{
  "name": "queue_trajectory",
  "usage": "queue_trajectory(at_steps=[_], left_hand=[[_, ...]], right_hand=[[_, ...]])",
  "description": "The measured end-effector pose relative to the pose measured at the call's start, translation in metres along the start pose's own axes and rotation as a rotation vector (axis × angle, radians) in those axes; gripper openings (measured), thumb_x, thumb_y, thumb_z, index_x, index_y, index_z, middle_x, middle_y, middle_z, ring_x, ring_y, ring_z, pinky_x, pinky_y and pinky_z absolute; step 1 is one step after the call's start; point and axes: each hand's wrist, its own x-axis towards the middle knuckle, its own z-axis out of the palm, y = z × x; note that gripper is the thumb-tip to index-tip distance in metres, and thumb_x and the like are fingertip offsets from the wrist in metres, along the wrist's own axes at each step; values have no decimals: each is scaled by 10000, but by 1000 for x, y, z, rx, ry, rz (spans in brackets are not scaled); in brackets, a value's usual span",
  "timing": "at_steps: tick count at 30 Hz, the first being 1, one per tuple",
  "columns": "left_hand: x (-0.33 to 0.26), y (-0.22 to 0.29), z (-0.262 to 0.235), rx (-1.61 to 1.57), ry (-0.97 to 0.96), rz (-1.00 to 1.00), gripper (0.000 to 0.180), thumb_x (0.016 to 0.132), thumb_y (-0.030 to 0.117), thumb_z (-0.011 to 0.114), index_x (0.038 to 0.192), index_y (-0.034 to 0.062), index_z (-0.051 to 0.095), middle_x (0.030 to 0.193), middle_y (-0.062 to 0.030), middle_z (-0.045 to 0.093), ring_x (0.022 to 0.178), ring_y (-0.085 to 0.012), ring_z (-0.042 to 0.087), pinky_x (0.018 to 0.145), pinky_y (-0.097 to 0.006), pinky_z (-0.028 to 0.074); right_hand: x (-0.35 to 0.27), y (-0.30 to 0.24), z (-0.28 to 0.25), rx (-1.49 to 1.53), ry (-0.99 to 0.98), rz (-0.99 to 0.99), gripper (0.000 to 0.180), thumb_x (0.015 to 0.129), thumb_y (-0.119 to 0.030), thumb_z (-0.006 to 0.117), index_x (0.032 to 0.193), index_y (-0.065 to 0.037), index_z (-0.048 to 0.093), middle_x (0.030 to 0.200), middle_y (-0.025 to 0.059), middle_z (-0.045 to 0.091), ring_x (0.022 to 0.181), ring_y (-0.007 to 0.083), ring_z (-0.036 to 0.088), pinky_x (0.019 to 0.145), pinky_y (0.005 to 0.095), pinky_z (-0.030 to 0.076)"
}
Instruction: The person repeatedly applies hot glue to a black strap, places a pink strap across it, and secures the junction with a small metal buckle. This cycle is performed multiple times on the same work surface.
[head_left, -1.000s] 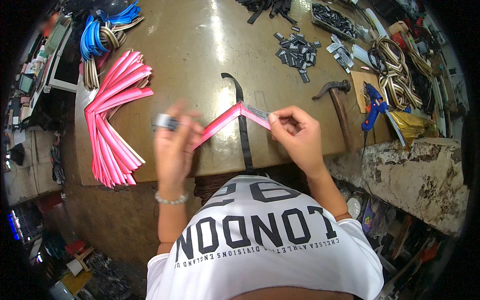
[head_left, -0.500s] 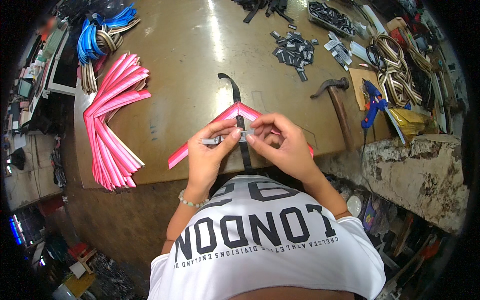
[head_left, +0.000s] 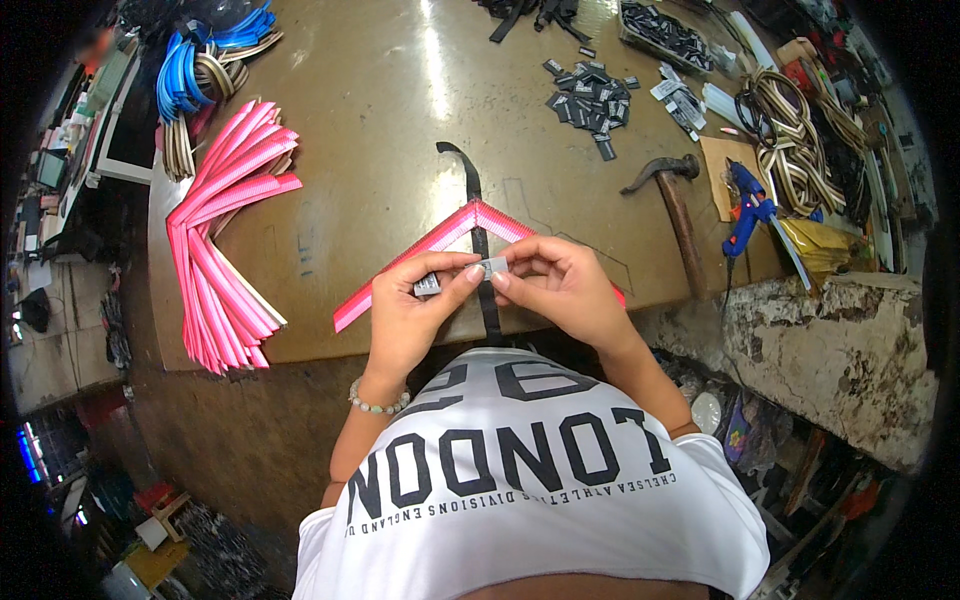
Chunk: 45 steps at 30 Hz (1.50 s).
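Both hands are over the front part of the brown surface (head_left: 350,130), close to the person's body. The grip of the left hand (head_left: 424,290) is clamped, thumb against fingers, on the left end of a small grey label (head_left: 493,265). The grip of the right hand (head_left: 550,285) is closed in the same manner on the right end of this label, so it is stretched between the two hands. A second light label with dark print (head_left: 427,285) sits inside the curled fingers of the left hand.

Below the hands lies a pink ribbed strip (head_left: 420,254), bent like a roof, with its corner pointing away from the person. Its right arm is partly hidden by the right hand. The strip crosses over a black strap (head_left: 474,182), whose far end curves to the left.

To the left, a fanned pile of similar pink strips (head_left: 225,300) rests near the edge, and behind it is a bundle of blue strips (head_left: 180,80). Farther away, to the right, there is a heap of small black tags (head_left: 592,98). A hammer (head_left: 680,225) lies to the right of the hands, and a blue glue gun (head_left: 745,220) is beyond it.
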Motion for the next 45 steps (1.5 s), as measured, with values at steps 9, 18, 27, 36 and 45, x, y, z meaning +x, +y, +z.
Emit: queue_trajectory(at_steps=[9, 18, 27, 36, 45], left_hand=[[5, -5, -5, 93, 35, -3, 187, 867, 121, 752, 978, -27, 736, 862, -42, 719, 743, -65, 595, 704, -220, 489], [46, -31, -4, 501, 147, 204, 230, 842, 176, 757, 845, -48, 706, 690, -104, 667, 630, -106, 589, 622, -266, 489], [53, -28, -5, 434, 167, 97, 243, 807, 199, 783, 825, -16, 671, 593, -23, 559, 563, -82, 502, 546, -262, 427], [52, -28, -2, 577, 130, 90, 189, 815, 201, 735, 868, 40, 652, 596, -103, 536, 546, -243, 536, 546, -376, 424], [51, -32, 0, 571, 152, 204, 142, 820, 133, 746, 862, 11, 688, 606, -53, 515, 555, -117, 466, 538, -281, 394]], right_hand=[[21, 0, -8, -54, -71, 91, 206, 935, -132, 676, 1031, 48, 648, 866, 57, 676, 773, 106, 649, 700, 239, 539], [78, 2, -16, -786, 14, -33, 220, 832, -181, 759, 859, 25, 687, 672, 31, 632, 612, 74, 550, 576, 251, 468], [88, 9, -19, -843, 38, 18, 209, 828, -168, 764, 831, 17, 667, 632, -4, 589, 576, 52, 505, 523, 232, 421], [67, -3, -29, -864, -91, 104, 253, 849, -126, 731, 805, -37, 498, 587, 12, 562, 507, 74, 547, 453, 264, 409], [50, -3, -8, -1033, 15, -504, 151, 808, -29, 668, 931, -16, 581, 906, 194, 599, 732, 419, 623, 669, 442, 512]])
